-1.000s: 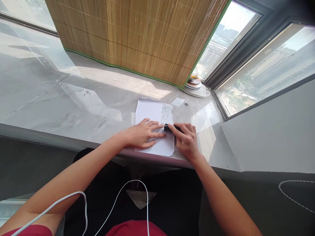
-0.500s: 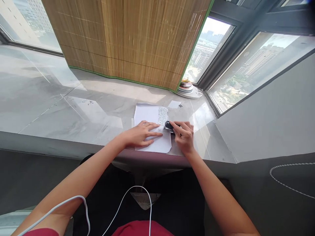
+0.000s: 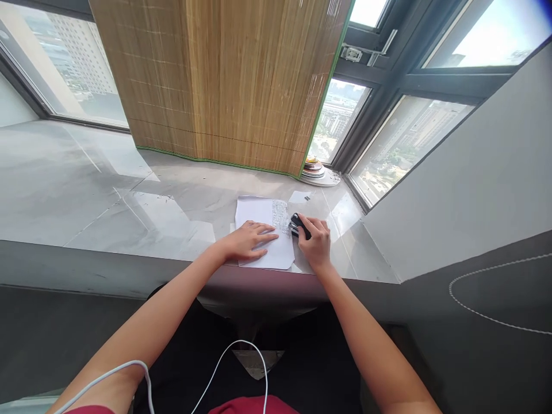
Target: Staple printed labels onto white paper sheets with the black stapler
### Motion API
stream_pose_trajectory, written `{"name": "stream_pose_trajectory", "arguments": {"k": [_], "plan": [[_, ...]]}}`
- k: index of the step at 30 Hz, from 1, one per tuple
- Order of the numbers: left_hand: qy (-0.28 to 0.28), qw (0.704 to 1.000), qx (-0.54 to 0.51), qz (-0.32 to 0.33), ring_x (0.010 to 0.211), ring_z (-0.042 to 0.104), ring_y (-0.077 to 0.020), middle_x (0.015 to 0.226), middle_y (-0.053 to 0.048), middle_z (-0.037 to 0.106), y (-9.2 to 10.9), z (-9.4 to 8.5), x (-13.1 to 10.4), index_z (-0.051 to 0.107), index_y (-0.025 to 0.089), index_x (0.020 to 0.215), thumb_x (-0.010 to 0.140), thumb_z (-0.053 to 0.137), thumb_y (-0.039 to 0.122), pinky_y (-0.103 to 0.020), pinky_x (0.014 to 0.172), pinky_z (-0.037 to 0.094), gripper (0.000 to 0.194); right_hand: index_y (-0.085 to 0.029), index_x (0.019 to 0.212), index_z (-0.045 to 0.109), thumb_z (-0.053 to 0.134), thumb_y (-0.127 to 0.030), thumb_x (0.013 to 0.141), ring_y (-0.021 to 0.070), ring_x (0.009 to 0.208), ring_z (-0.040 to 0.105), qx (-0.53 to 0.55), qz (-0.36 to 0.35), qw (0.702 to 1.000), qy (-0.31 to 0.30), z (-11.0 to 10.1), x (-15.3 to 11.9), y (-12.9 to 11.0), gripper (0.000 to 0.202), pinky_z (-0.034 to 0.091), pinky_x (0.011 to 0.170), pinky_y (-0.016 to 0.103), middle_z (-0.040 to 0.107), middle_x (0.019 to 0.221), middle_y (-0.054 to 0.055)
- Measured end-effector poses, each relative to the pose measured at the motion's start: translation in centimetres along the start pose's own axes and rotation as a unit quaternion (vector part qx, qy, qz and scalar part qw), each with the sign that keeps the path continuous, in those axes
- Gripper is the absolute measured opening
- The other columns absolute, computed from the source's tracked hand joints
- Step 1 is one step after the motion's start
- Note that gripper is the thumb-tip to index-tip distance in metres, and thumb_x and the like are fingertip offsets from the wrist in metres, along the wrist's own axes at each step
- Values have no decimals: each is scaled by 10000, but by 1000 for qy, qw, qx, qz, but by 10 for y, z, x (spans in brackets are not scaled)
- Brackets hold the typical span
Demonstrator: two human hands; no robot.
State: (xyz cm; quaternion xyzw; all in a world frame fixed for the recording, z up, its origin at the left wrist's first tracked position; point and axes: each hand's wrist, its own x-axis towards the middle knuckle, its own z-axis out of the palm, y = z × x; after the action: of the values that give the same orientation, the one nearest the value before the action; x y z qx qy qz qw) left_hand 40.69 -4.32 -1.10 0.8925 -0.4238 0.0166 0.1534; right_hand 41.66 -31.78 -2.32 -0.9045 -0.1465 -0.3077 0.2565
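Observation:
White paper (image 3: 254,210) lies near the front edge of the stone sill. A band of small staples (image 3: 280,217) covers part of its right side. My left hand (image 3: 250,240) rests on the paper with its fingers spread. A black stapler (image 3: 297,223) is in my right hand (image 3: 315,240), its front end at the paper's right edge. Whether its jaws grip the paper, I cannot tell. Beyond the paper sits a small white slip (image 3: 298,197) with a couple of dark staple strips (image 3: 307,198) by it.
A bamboo blind (image 3: 224,86) hangs behind the sill (image 3: 181,178). At the right corner stands a stack of round plates (image 3: 319,174) beside the window. Dark specks are scattered on the left of the sill. A white cable (image 3: 241,341) loops over my lap.
My view has tilted up, showing more of the window. The stapler has shifted from lying over the stapled band to the paper's right edge. My left hand stays flat on the paper.

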Motion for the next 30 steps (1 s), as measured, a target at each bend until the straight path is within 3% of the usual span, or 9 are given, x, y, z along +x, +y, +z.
{"name": "stream_pose_trajectory", "arguments": {"k": [3,5,8,11,14,17,21,25,30], "plan": [[-11,1000,0,-9,1486,463,-385,1665,-127,459,0,-2,0,523,315,1577,1026,538,430,-586,1215,279,563,-254,1473,645,589,-266,960,293,1081,672,8,32,999,-41,2,-1,0,516,542,924,412,747,1196,102],[-4,1000,-28,-9,1499,451,-376,1680,-122,438,0,-5,-1,470,314,1605,1028,542,455,-575,1225,283,599,-254,1441,667,602,-286,946,299,1031,702,2,75,997,-35,1,1,2,500,557,904,413,763,1166,104],[38,994,-99,-38,1493,464,-344,1663,-136,448,-1,-8,-3,381,268,1628,1033,537,461,-531,1222,341,644,-201,1378,689,588,-332,960,319,1066,710,9,113,992,50,-3,10,0,449,552,955,445,761,1194,142],[82,984,-148,-56,1454,502,-305,1601,-138,500,-4,-8,-6,404,241,1564,1032,540,415,-484,1202,400,576,-175,1375,647,577,-323,968,323,1150,689,54,112,986,111,-2,27,-13,439,531,1008,456,732,1268,159],[137,980,-141,-40,1356,556,-269,1462,-126,588,-7,-6,-7,504,226,1401,1023,520,322,-444,1139,447,390,-215,1312,639,609,-255,933,297,1115,694,105,101,989,40,15,41,-39,382,530,991,426,742,1226,112],[215,971,-79,-66,1105,604,-256,1126,-95,672,-9,-6,-7,579,215,1069,1010,451,220,-434,997,467,141,-235,1286,620,604,-173,906,271,1090,684,118,94,988,-40,44,46,-67,385,531,950,384,727,1200,86],[240,965,-43,-97,917,576,-233,942,-69,650,-10,-6,-6,538,218,902,1018,404,191,-394,864,440,179,-234,1332,583,570,-158,940,264,1093,659,65,82,989,-106,65,42,-81,400,526,915,365,687,1206,99],[207,973,-25,-100,921,592,-231,964,-72,667,-11,-5,-3,567,210,921,1015,423,184,-393,861,420,174,-237,1389,576,566,-184,965,275,1084,663,3,88,990,-114,47,34,-53,427,521,861,351,680,1227,115],[191,974,-34,-121,934,604,-226,977,-69,679,-11,-4,-2,595,206,922,1007,426,166,-393,871,419,194,-226,1464,598,573,-257,978,278,983,678,-59,128,988,-66,6,23,22,488,506,803,347,697,1175,122]]}}
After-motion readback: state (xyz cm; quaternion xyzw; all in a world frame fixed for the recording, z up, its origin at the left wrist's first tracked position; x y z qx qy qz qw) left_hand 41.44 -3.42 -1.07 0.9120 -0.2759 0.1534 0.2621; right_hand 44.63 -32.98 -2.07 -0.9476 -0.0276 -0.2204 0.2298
